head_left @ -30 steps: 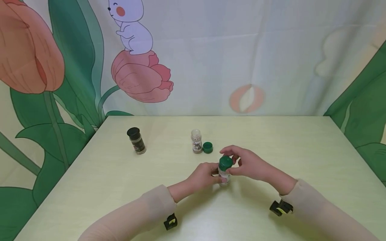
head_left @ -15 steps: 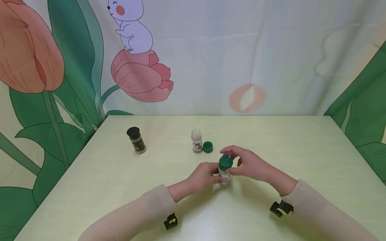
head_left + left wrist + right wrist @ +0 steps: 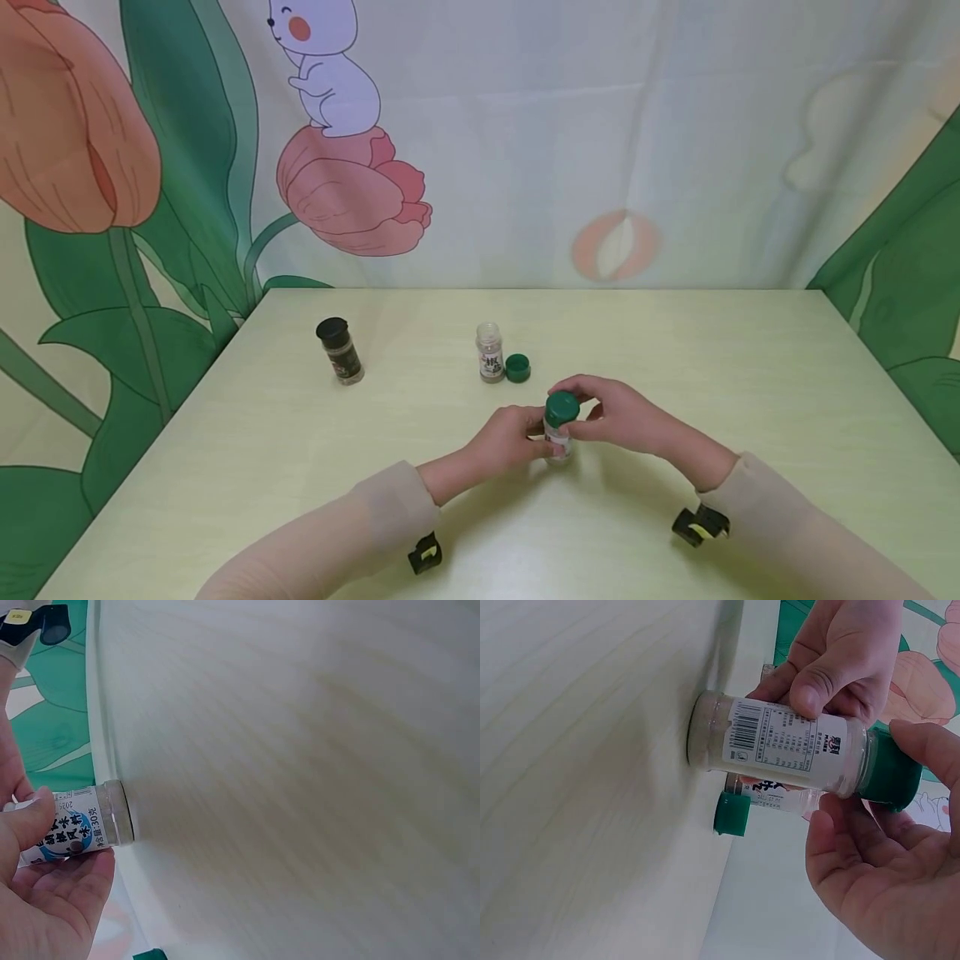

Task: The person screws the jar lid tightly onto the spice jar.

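Green cap [image 3: 894, 774] is staying on, right hand [image 3: 617, 418] drawing closer and pinching it, while left hand [image 3: 504, 443] is gripping the jar [image 3: 772, 742].

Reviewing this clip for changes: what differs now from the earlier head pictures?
The right hand has lowered slightly around the green cap of the held bottle. The left hand keeps its hold; the uncapped bottle, loose cap and black-topped bottle stayed put.

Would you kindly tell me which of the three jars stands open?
The uncapped jar beside the loose green cap; the black-capped jar and the held jar are both closed.
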`<move>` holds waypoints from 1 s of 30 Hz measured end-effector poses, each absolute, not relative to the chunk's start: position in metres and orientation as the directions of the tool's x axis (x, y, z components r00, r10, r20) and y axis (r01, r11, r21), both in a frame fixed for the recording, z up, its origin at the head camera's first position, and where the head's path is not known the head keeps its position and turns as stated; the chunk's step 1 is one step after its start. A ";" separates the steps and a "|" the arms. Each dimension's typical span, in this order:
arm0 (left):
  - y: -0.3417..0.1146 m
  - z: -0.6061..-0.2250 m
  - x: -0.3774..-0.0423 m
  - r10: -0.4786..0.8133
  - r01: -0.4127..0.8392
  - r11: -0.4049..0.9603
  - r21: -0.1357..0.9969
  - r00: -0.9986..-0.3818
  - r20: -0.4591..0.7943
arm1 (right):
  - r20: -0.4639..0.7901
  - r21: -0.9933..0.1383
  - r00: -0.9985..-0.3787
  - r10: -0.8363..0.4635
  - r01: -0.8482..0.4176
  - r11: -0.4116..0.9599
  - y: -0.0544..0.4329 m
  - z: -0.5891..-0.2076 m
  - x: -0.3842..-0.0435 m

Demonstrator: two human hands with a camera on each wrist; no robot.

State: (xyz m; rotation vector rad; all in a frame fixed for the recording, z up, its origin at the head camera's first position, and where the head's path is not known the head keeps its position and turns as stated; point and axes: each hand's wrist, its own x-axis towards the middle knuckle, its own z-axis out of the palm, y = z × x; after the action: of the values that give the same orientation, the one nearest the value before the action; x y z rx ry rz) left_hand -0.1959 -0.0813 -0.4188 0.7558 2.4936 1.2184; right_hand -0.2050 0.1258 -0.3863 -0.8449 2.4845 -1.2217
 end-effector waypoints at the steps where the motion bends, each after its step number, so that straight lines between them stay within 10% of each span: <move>1: -0.081 -0.419 -0.196 0.559 0.336 0.512 0.790 -0.829 -0.009 | 0.031 -0.788 -0.803 -0.596 -0.387 0.480 0.126 -0.387 -0.205; 30: -0.082 -0.418 -0.195 0.557 0.333 0.517 0.789 -0.830 -0.014 | 0.021 -0.800 -0.832 -0.554 -0.346 0.491 0.120 -0.385 -0.203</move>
State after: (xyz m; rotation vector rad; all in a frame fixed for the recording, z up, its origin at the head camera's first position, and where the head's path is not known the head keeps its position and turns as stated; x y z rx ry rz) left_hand -0.1948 -0.0816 -0.4182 0.7500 2.4949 1.2122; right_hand -0.2027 0.1203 -0.3848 -0.7691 2.4971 -1.2578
